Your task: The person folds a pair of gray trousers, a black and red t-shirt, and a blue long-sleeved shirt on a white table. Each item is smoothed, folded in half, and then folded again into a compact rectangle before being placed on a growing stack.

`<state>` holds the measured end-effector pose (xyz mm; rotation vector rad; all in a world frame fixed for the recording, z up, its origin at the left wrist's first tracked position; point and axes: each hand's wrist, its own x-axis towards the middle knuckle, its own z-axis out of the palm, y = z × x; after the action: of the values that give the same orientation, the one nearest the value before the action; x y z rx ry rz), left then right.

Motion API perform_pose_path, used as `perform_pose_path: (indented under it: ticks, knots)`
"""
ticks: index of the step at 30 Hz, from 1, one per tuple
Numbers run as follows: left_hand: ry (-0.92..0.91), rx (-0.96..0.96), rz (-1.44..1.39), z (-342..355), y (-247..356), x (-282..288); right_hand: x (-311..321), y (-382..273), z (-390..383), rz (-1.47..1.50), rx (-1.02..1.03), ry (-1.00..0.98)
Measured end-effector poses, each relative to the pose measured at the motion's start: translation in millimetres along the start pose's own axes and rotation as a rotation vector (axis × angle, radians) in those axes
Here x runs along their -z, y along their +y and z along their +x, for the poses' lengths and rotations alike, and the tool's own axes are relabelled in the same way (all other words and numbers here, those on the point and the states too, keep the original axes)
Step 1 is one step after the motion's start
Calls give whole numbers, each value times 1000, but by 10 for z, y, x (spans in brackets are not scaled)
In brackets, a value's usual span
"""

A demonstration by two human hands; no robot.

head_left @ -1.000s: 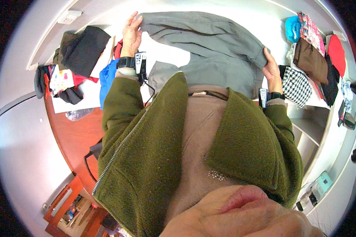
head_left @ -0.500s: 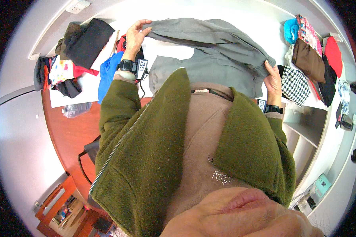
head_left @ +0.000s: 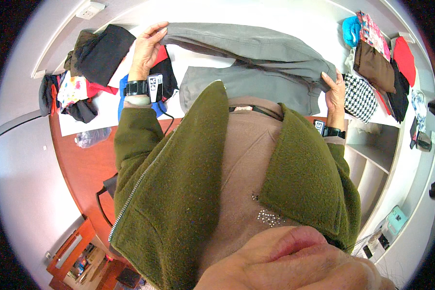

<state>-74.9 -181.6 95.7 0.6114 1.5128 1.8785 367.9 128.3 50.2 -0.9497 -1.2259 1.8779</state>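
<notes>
A grey garment, apparently trousers (head_left: pixel 249 43), is stretched lengthwise across the white board (head_left: pixel 205 58), with a second layer of grey cloth below its raised strip. My left hand (head_left: pixel 148 48) pinches the far left end of the strip, near the top of the view. My right hand (head_left: pixel 334 94) grips its right end, fingertips on top of the fabric. Both wrists wear black bands with small devices. Just behind my left wrist, black, red and blue clothes (head_left: pixel 164 72) lie partly hidden.
Clothing piles sit at left (head_left: pixel 101 53) and right (head_left: pixel 372 63). A clear plastic bottle (head_left: pixel 92 137) lies on the reddish wooden surface (head_left: pixel 77 169). A dark chair (head_left: pixel 105 193) stands below, and open white shelving (head_left: pixel 367 154) is at right.
My left hand has shifted left, stretching the upper grey strip into a longer, narrower band. My right hand has moved slightly outward and down, still gripping the fabric.
</notes>
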Motion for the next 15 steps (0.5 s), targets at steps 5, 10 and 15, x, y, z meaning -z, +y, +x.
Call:
perform_pose_path:
  ticks: [5, 10, 15]
  knots:
    - [-65, -47, 177, -124, 301, -206, -95, -131, -58, -224, 144, -61]
    - [3, -237, 856, -185, 429, -275, 53, -260, 33, -613, 64, -172]
    - [117, -222, 1105, -184, 338, -174, 244, -244, 172, -809, 73, -161]
